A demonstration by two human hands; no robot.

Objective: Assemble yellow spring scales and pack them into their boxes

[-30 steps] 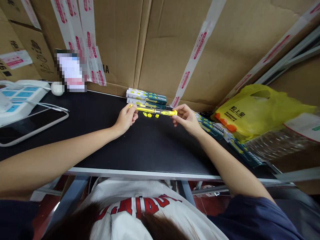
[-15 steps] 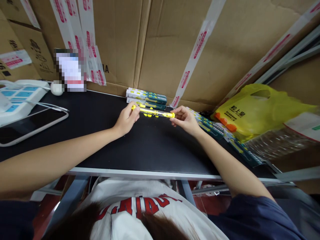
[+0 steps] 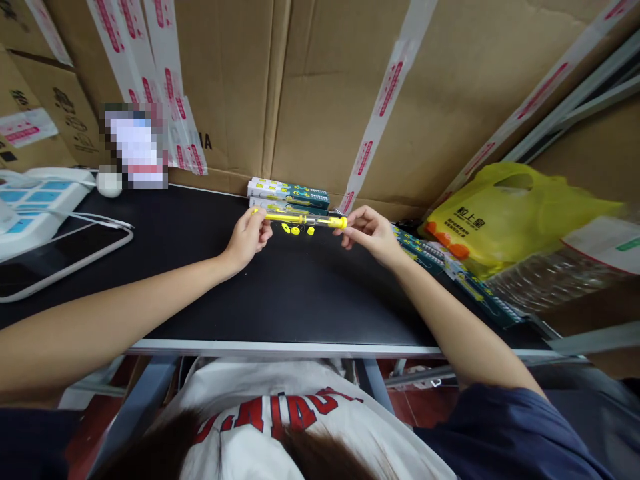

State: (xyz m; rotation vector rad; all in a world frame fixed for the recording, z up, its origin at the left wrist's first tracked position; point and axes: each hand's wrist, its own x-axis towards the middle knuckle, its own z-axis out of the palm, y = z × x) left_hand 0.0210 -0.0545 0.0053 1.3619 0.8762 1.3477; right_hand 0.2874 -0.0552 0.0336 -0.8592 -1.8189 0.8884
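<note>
One slim plastic tube, part clear and part bright yellow (image 3: 300, 219), is held crosswise between both hands, over the rear part of the flat black tabletop (image 3: 310, 300). The left hand (image 3: 249, 240) has thumb and fingers closed on the tube's left end; the right hand (image 3: 367, 233) pinches the yellow cap at the other end, its fingers narrow.

Progress, as judged: the tube looks largely complete, with yellow parts inside and the cap at its end. Outstanding: the tube is outside any carton, and several small yellow plastic pieces (image 3: 295, 231) lie loose on the tabletop just below it in view. Whether those pieces belong to the tube cannot be told. Slim white-and-green cardboard cartons (image 3: 290, 189) lie behind the tube, with more in a row to the right; whether they are filled is not visible.

Markings: the cartons carry yellow pictures and characters too small to read. The translucent yellow plastic bag (image 3: 540, 213) at right bears 粒上皇 in dark print, with smaller lines illegible. White packing tape (image 3: 390, 87) with red labels, also illegible, runs over the tall brown cardboard (image 3: 330, 100), where dark lettering ending in A is partly covered. Red letters on the white shirt (image 3: 260, 373) are distorted by folds and not legible as a word
</note>
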